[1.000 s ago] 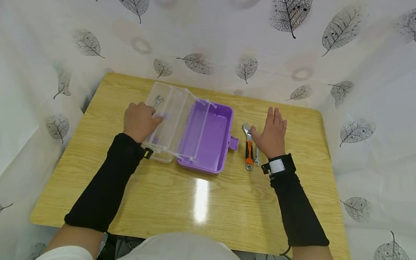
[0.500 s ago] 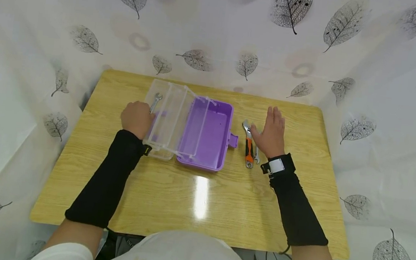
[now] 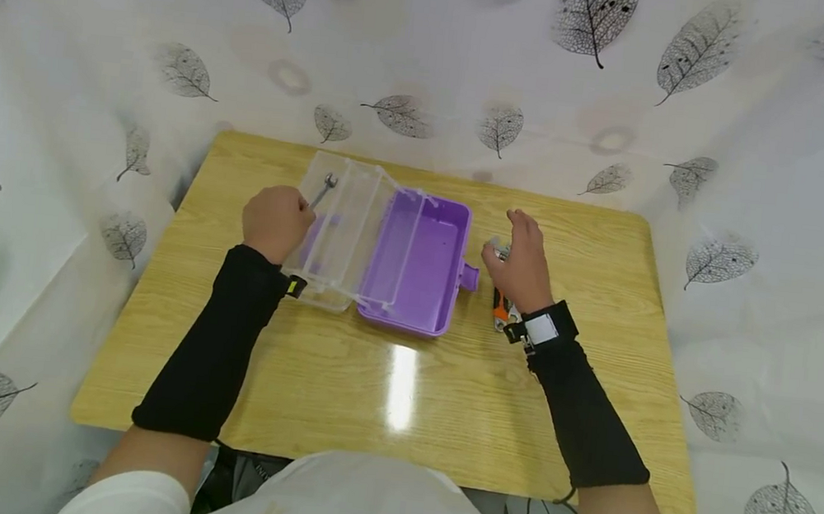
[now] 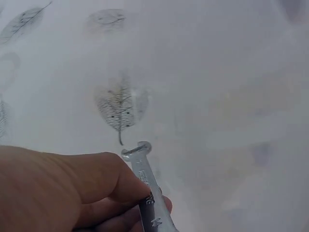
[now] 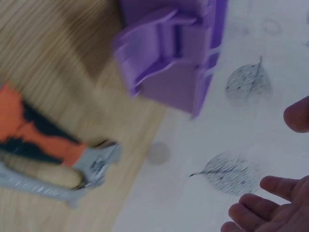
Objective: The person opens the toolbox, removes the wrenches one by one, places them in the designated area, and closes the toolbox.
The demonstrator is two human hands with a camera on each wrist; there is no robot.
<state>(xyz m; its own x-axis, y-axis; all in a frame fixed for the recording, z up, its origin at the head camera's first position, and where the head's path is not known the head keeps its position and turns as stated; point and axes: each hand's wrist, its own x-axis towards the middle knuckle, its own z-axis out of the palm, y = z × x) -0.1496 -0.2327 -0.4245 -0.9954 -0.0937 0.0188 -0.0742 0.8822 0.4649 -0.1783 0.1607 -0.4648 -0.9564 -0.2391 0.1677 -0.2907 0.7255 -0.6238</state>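
My left hand [image 3: 275, 223] pinches a metal open-ended wrench [image 4: 153, 193] between thumb and fingers; its forked end points up and away. In the head view, this hand and wrench overlap the clear lid [image 3: 345, 242] of a purple toolbox [image 3: 425, 279]. The lid is swung open to the left. To the right of the box, an adjustable wrench [image 5: 46, 135] with an orange and black handle lies on the table beside another steel wrench [image 5: 41, 187]. Over these two hovers my right hand [image 3: 523, 268], thumb spread from the loosely bent fingers, holding nothing.
The box's purple latch [image 5: 154, 53] sticks out on its right side, close to the adjustable wrench. A wooden table [image 3: 394, 446] carries everything. White curtains [image 3: 460, 71] with printed leaves hang behind and at both sides.
My left hand has turned, and the wrench's end now angles to the right. My right hand has shifted left over the two wrenches, its fingers more bent than before.
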